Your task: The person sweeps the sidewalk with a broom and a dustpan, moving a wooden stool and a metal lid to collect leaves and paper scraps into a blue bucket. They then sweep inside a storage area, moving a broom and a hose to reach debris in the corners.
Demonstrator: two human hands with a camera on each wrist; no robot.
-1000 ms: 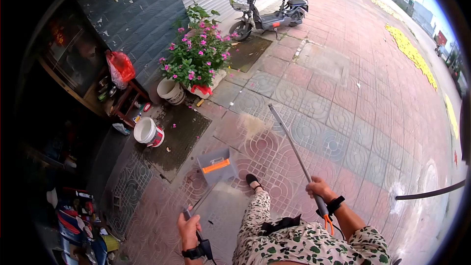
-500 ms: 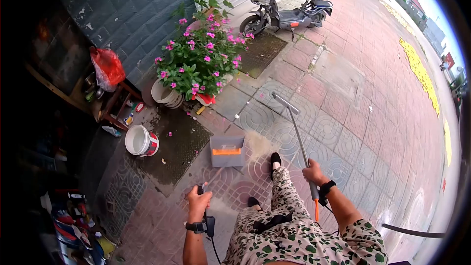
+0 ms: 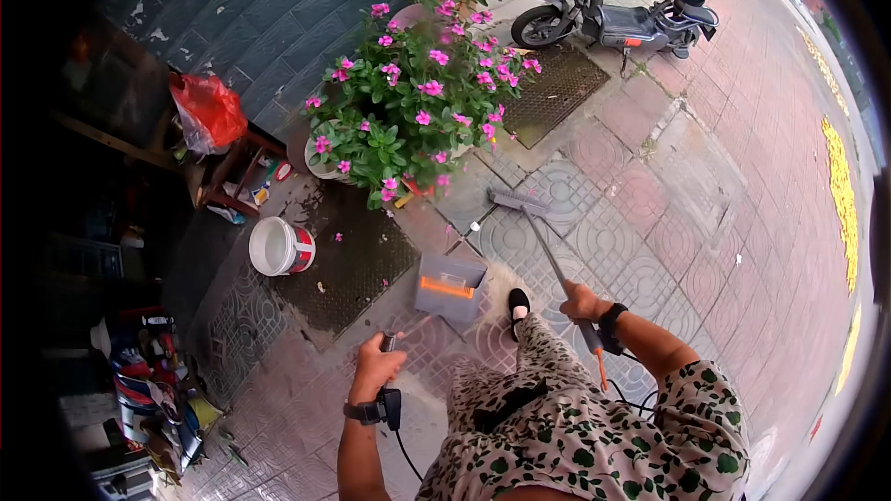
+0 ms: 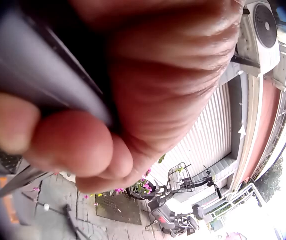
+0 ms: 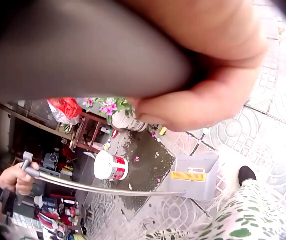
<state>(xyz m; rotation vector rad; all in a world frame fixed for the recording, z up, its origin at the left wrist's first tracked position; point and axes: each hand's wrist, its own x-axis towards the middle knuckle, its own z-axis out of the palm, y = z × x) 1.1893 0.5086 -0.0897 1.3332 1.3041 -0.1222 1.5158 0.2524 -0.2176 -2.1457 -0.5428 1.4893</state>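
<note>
The left hand [image 3: 375,369] grips the upright handle of a grey dustpan [image 3: 449,289] with an orange strip, which rests on the paving; its metal pole [image 5: 103,189] shows in the right wrist view. Fingers [image 4: 73,142] curl round the grey handle in the left wrist view. The right hand [image 3: 585,302] is wrapped round the dark grip of a long broom, whose head [image 3: 518,201] lies on the tiles beyond the dustpan. A patch of pale, sandy debris [image 3: 506,283] is beside the dustpan's right side, near a black shoe [image 3: 519,301].
A white bucket [image 3: 275,247] stands left on a dark metal plate [image 3: 348,292]. Pink-flowered plants [image 3: 408,111] grow ahead by the wall, and an electric scooter [image 3: 622,23] is parked beyond. Piled items [image 3: 153,390] sit at lower left; a red bag [image 3: 206,111] is at upper left.
The broom head has swung left and nearer the flowerpots. The dustpan, upright in the latest views, stands closer to the debris and foot. The view has shifted forward; both hands keep their grips.
</note>
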